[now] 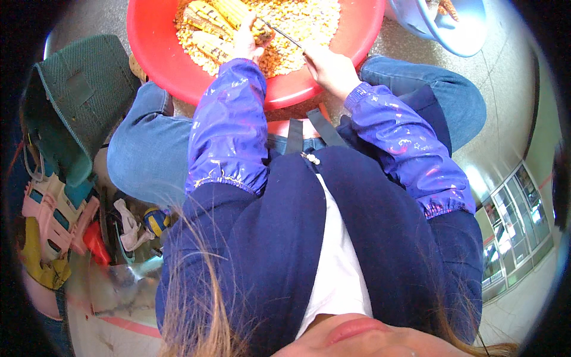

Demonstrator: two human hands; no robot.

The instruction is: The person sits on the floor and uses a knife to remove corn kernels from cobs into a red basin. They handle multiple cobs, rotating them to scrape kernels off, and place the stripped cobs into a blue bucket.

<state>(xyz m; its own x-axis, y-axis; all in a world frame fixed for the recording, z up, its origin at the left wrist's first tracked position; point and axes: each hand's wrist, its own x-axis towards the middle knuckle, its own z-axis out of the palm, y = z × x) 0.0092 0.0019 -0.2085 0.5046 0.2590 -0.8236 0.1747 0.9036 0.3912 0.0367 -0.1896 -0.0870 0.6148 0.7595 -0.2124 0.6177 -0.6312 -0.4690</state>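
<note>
My left hand (246, 43) grips an ear of corn (264, 34) over a red plastic tub (154, 58). In my right hand (329, 69) is a thin, dark metal rod tool (287, 36); its handle is hidden in my fist. The rod slants up and left, its far end at the held ear. Beside my left hand lie more ears of corn (206, 20) with rows of kernels stripped away, one of them (212, 46) close to my wrist. Loose yellow kernels (308, 20) spread over the tub's bottom.
A light blue basin (473, 26) with bare cobs (448, 9) stands at the upper right. To the left are a dark green woven basket (89, 76), pink and white plastic pieces (55, 214) and a small ball (156, 222). My jean-clad knees (142, 129) flank the tub.
</note>
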